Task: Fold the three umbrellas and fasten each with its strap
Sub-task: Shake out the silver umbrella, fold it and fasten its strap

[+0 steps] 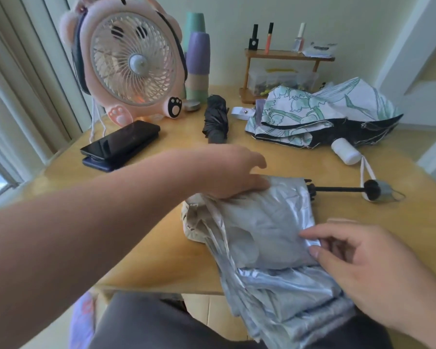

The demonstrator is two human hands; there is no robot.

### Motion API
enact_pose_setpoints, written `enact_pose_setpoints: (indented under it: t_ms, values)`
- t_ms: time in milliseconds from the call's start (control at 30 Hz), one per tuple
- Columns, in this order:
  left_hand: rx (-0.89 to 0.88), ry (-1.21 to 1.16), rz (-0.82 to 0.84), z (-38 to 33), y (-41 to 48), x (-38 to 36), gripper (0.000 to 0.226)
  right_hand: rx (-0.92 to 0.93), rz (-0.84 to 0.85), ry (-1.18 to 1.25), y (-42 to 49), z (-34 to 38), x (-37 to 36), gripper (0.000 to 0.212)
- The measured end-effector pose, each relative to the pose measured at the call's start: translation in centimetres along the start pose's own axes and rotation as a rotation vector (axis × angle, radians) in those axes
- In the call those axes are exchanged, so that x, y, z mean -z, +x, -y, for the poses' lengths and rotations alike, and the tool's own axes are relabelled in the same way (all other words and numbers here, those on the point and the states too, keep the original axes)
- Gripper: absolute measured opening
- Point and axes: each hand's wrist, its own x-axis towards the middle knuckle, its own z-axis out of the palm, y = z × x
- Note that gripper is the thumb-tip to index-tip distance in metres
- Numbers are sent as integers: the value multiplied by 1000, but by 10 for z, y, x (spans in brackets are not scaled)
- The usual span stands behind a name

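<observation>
A silver-grey umbrella [267, 227] lies loosely folded at the table's near edge, its cloth hanging over onto my lap. Its black shaft and grey handle [374, 190] point right. My left hand [227, 170] rests on the far top of the cloth, fingers fairly straight. At the cloth's right edge my right hand [363, 260] pinches a fold between thumb and forefinger. A black umbrella [215, 117] lies rolled up at the table's middle back. A white floral umbrella [320, 112] with a white handle [345, 152] lies unfolded at the back right.
A pink fan [134, 61] stands at the back left, with a dark phone [121, 144] in front of it. Stacked pastel cups [199, 61] and a small wooden shelf [287, 56] with bottles stand along the back. The wooden table [161, 248] ends at my lap.
</observation>
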Motion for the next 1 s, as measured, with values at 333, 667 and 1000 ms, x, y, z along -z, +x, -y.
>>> enact_pose_setpoints:
  t_ms: [333,667,1000]
  values:
    - [-54,59,73,-1,1,-29,81,41,62,-260,32,27,36,4]
    - [-39,-23,47,4,0,-28,83,140,601,-710,151,43,24,45]
    - [-49,187,90,16,24,-28,18,160,437,-601,132,34,12,24]
